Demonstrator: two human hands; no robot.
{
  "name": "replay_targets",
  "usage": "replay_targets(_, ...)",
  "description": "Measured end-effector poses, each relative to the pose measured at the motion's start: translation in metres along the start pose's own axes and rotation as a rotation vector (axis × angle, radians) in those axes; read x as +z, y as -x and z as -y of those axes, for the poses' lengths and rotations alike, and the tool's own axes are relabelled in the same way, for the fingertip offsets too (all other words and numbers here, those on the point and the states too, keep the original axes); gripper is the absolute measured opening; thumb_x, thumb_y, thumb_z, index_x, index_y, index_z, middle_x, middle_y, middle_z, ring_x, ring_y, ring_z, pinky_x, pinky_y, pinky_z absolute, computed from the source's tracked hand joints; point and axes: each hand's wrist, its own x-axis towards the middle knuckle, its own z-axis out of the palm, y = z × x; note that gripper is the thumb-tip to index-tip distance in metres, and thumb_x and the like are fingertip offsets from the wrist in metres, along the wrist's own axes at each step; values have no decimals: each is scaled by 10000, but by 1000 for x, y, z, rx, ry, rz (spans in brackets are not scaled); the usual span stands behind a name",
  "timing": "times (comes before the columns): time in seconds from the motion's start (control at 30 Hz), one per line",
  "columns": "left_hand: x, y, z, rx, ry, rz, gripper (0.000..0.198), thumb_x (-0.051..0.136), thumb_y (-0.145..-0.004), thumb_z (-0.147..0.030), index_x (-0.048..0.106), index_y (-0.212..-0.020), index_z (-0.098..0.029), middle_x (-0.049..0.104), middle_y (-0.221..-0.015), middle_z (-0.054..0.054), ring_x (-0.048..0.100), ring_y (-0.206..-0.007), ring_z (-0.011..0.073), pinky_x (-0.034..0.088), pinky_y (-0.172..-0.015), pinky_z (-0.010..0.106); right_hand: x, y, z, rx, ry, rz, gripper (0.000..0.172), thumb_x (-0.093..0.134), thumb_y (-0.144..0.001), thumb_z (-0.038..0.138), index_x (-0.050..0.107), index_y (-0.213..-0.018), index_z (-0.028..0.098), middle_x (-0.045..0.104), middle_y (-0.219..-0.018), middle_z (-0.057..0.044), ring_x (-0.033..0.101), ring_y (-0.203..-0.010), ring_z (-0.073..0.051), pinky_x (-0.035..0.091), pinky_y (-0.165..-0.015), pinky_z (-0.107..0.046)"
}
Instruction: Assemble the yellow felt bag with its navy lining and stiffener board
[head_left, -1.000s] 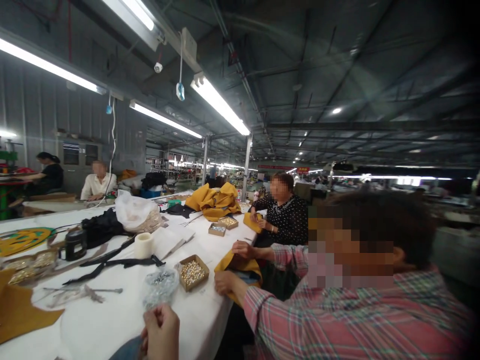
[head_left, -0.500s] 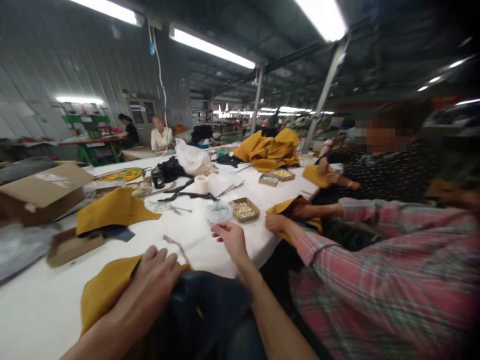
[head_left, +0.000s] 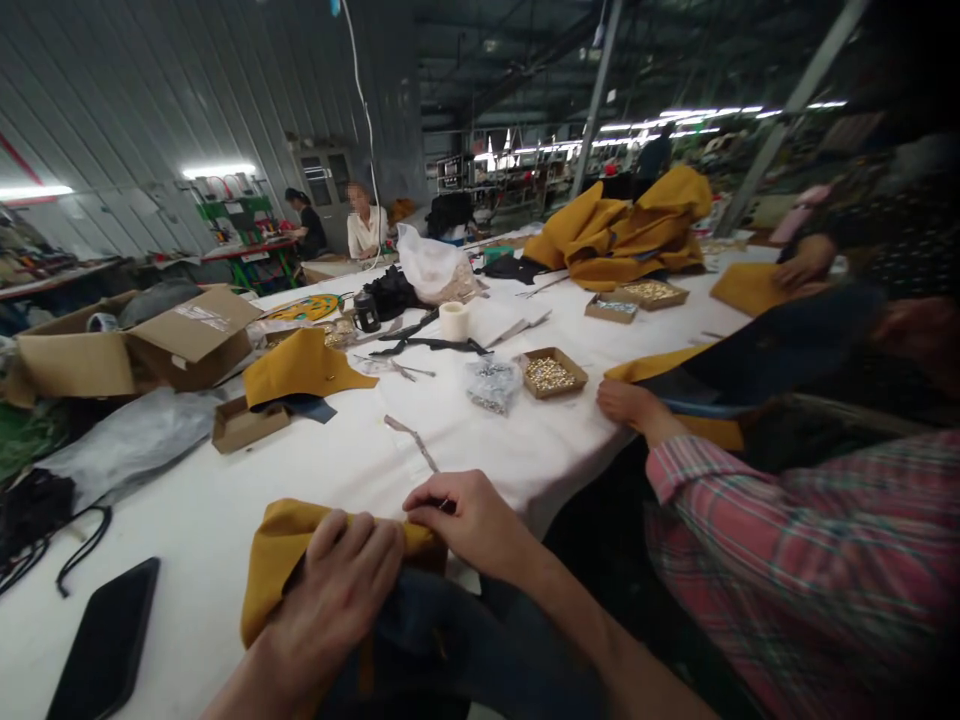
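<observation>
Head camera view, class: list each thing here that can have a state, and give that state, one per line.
Large brown cardboard box: flaps open.
Small square cardboard tray: open, holding gold-coloured bits.
Clear plastic bag: lying slumped, small parts inside.
Black flat phone: screen dark.
Mustard yellow fabric piece: folded, pinned under both hands.
Left hand: pressing the fabric.
Right hand: fingers pinched at the fabric's edge.
</observation>
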Motion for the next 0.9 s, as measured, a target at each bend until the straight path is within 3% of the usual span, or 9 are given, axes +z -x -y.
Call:
replay_targets(0.17,-5,-11,2,-20,28,32,208,567,-1113,-97,739,-1215,-156,744,-1049,41,519,-950,257,385,-952,470,-3,-6,1,-48,62,43,264,737,-988,124,936,-1090,265,910,-1081,-19,835,-1038,-218,604,-959,-330)
replay_targets(0.37,-5,-15,3,-47,57,85,198,559,-1113,-89,718,-1199,-170,738,-1055,26,514,-955,256,366,-944,463,-4,-8,0,6,30,23,240,756,-979,136,938,-1066,267,913,-1053,3,846,-976,-203,602,-836,-294)
replay_targets(0.53,-3,-17,4,-95,123,88,144,608,-1104,-122,715,-1184,-177,732,-1035,27,523,-938,259,354,-915,467,-8,-10,0,-80,55,104,271,736,-1005,101,929,-1119,252,909,-1091,-13,834,-1018,-200,602,-934,-302)
replay_targets(0.77,-1,-25,6,-150,165,80,192,639,-1034,-59,715,-1138,-201,724,-1012,34,526,-928,277,342,-903,478,-16,-6,2,-126,43,143,271,689,-1108,177,911,-1231,272,885,-1165,-31,805,-1083,-204,588,-1006,-326)
replay_targets(0.9,5,-29,7,-194,201,94,152,678,-1039,-101,716,-1137,-211,707,-1011,30,539,-953,281,349,-930,493,-17,0,1,-68,-28,132,292,628,-1185,352,897,-1244,257,868,-1199,-46,785,-1121,-218,575,-1010,-344)
